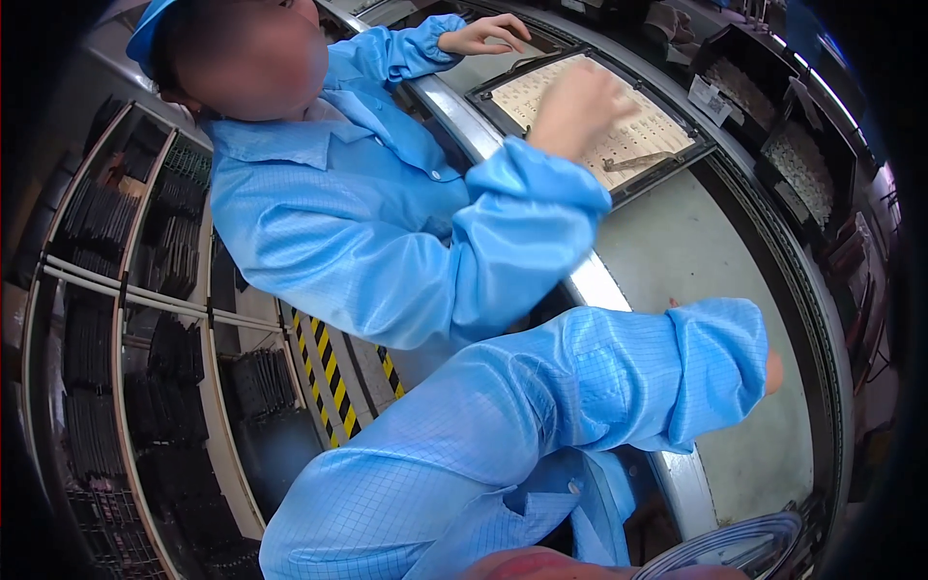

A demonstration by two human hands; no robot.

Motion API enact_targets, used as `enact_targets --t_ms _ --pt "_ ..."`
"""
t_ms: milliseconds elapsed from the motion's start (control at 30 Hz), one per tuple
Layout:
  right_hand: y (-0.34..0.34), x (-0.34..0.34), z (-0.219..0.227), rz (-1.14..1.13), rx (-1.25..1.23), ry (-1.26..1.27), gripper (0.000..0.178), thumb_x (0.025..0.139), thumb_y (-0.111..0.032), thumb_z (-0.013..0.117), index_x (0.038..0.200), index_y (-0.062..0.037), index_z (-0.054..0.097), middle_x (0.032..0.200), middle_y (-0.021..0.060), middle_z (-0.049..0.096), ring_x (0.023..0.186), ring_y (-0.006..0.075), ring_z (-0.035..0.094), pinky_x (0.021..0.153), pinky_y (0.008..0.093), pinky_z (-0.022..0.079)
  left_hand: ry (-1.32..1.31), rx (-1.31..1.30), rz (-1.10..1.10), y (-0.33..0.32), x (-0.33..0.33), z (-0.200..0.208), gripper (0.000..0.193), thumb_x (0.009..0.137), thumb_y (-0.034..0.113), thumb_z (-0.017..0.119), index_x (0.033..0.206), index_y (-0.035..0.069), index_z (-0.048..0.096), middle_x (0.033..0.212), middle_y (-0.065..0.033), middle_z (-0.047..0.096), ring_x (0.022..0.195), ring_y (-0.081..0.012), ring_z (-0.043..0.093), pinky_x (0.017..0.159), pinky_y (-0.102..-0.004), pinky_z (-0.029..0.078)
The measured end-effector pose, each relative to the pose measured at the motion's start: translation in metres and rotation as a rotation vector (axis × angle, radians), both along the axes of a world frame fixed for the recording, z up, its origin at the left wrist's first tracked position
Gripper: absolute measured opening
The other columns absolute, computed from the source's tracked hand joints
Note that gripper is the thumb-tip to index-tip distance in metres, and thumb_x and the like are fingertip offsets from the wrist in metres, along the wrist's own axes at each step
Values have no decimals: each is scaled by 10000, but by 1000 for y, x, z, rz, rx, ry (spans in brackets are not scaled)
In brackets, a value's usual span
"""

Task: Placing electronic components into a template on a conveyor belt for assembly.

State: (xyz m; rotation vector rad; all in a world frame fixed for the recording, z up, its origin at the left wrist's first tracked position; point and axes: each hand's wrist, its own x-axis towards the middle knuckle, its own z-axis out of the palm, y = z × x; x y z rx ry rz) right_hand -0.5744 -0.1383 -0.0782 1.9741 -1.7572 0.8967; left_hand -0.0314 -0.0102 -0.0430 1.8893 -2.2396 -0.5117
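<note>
My left arm [599, 377], in a blue gridded sleeve, reaches right across the metal rail of a conveyor line. Only a sliver of my left hand [774, 372] shows past the cuff, above the grey-green conveyor surface [677, 261]. The sleeve hides its fingers and whatever they may hold. My right hand is out of view. Farther along the line, a co-worker in blue has a blurred hand [580, 108] over a black-framed tray [698, 152] holding a cream perforated board [633, 135]. The co-worker's other hand [485, 36] hovers by the tray's far left corner.
Black bins [802, 159] of small pale parts line the conveyor's far side. Racks [126, 290] with stacked black trays stand on the left. Yellow-and-black tape [333, 377] marks the floor. A loop of bluish cable-like strands [744, 541] lies at the lower right.
</note>
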Motion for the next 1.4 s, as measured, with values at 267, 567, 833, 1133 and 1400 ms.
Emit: enact_targets --t_ms 267,567,833,1133,1400 --pt "-14 25 -9 -113 144 -4 514 807 -286 574 1267 -90 455 1276 148 465 1178 256 436 982 383 333 51 101 -135 12 9 24 196 689 158 599 819 40 686 862 -177 647 810 -338 617 695 -422 505" --pt "-17 -9 8 -348 244 -9 582 779 -307 621 1286 -89 435 1302 146 444 1209 254 409 1008 379 305 -75 -662 509 79 60 83 108 693 171 586 708 93 659 756 -90 619 797 -251 596 679 -371 455" --pt "31 -84 26 -633 358 -6 647 754 -326 663 1303 -87 418 1324 145 426 1236 251 385 1030 375 281 -595 -529 971 196 133 77 439 718 374 677 969 21 605 956 -133 581 950 -313 507 822 -437 397" --pt "-1 -241 -10 -452 271 334 539 781 -252 638 1241 -36 458 1081 202 577 982 360 567 830 418 459 -436 -445 880 201 136 68 451 713 420 671 846 -8 621 890 -151 585 947 -330 499 839 -452 376" --pt "99 4 118 83 138 159 426 792 -80 556 1189 50 472 1096 243 550 1057 335 529 926 356 395 -358 -528 488 219 63 122 504 708 472 635 816 -21 628 857 -148 575 951 -312 497 923 -450 320"
